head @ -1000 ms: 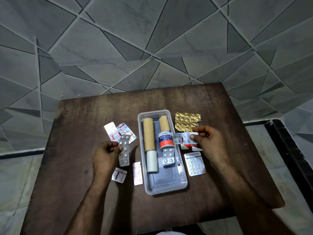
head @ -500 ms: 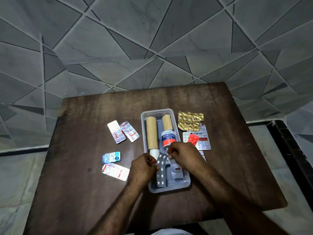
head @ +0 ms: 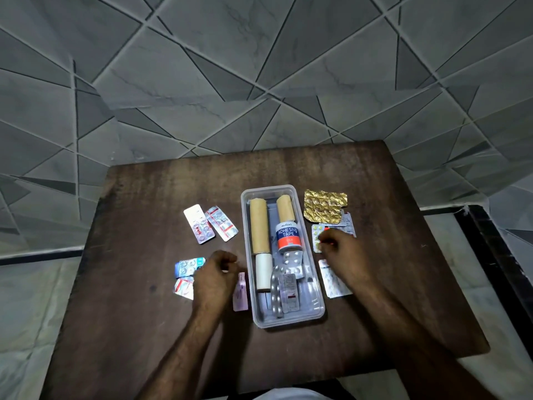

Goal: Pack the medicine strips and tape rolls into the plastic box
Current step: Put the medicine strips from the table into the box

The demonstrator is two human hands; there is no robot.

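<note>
From the head camera, a clear plastic box [head: 284, 319] sat lengthwise at the middle of a dark wooden tabletop [head: 138, 313]. Inside it lay a long tan tape roll [head: 259, 226] with a white tape roll [head: 264, 271] at its near end, and beside them a short tan roll [head: 285, 208] above a roll labelled adhesive tape [head: 289, 237]. Three silver medicine strips [head: 291, 264] lay overlapping in the box's near half.

The left hand [head: 215, 280] hovered left of the box, its grip loosely curled with fingers half closed on nothing visible. It hung over a blue strip [head: 186, 266] and a red-and-white strip [head: 183, 287], with a pink strip [head: 240, 293] just beside the box wall. Farther back lay two more strips [head: 210, 223], side by side.

The right hand [head: 341, 255] was right of the box, its fingertips pressed down on a strip of yellow pills [head: 316, 235]; whether the grip pinched it could not be told. A crumpled gold foil strip [head: 324, 207] lay behind, and a white strip [head: 331, 284] lay partly under the wrist.
</note>
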